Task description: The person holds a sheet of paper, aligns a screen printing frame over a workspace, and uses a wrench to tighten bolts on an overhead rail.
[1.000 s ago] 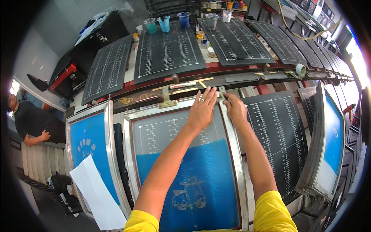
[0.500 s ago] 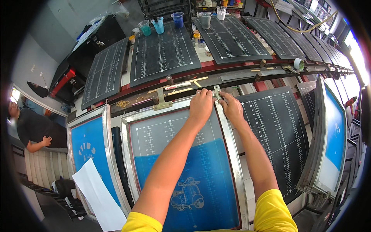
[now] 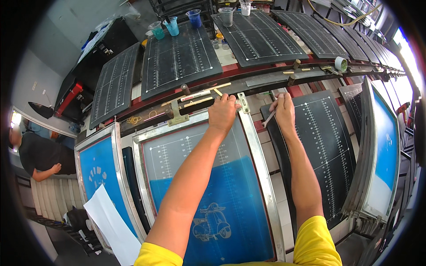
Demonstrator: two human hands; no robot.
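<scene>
A silk-screen printing frame (image 3: 262, 179) with an aluminium border and blue-and-grey mesh lies before me, with a scooter picture in its blue part. My left hand (image 3: 222, 114) is closed over its far border, the fingers bent over the edge. Close to those fingers, a metal bracket (image 3: 243, 103) sits at the frame's far right corner. My right hand (image 3: 284, 111) is closed on a small wrench (image 3: 268, 119), apart from the bracket and above a black printing board (image 3: 319, 146). A second metal bracket (image 3: 177, 116) sits further left on the far border.
A red-and-black rail (image 3: 146, 102) crosses behind, carrying a marker (image 3: 195, 95) and sticks. Beyond it are more black boards (image 3: 177, 62) and paint cups (image 3: 194, 18). Other screens (image 3: 100, 164) stand left and right. White paper (image 3: 111, 226) lies at left, near another person (image 3: 46, 153).
My right hand has moved away from the bracket to the right, with the wrench now visible in it. My left hand stays at the far border. The view has shifted slightly.
</scene>
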